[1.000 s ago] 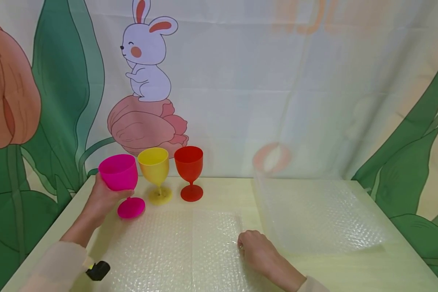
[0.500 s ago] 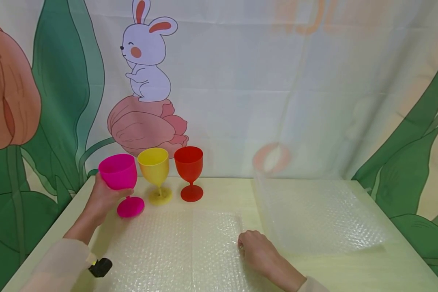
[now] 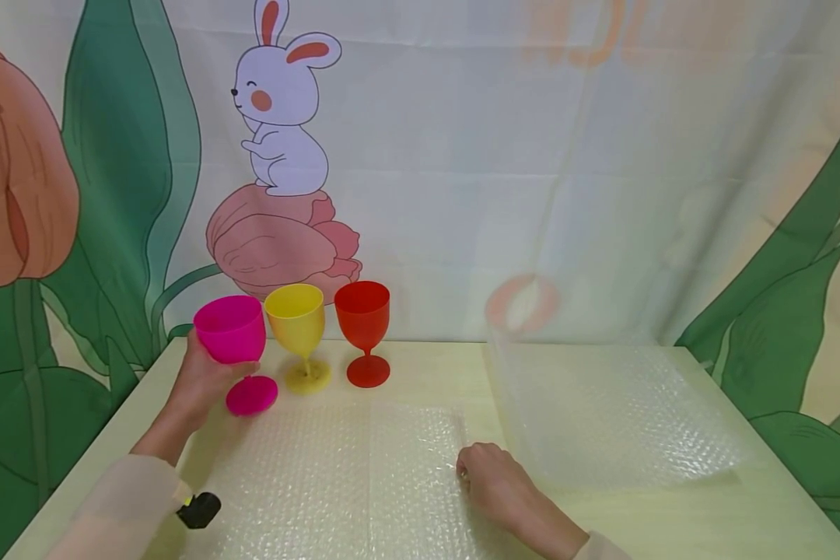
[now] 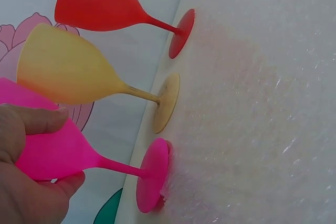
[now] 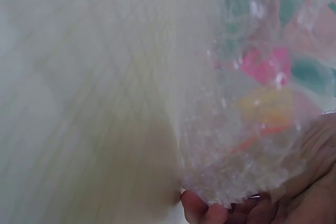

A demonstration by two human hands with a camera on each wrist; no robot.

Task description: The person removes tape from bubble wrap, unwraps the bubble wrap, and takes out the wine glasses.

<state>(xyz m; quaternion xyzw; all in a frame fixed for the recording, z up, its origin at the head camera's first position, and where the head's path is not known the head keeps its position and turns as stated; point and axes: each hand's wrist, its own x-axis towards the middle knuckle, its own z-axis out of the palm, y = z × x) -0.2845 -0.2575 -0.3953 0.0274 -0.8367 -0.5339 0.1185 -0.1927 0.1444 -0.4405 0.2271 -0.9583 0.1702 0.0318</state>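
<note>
My left hand grips the bowl of a magenta plastic goblet, thumb on one side and fingers on the other. The goblet leans slightly, its base close to the far left corner of a bubble wrap sheet. At that sheet's right edge my right hand has its fingers curled. In the right wrist view, those fingertips pinch the clear wrap. Beside the magenta goblet stand a yellow goblet and a red goblet, both upright.
A second bubble wrap sheet lies on the right of the pale table. Behind the table's back edge hangs a printed cloth with a rabbit and flowers. A small black device sits at my left wrist.
The magenta goblet has shifted very slightly to the right, its base a touch farther back. My left forearm has moved right and a little up. The right hand stays in place.
</note>
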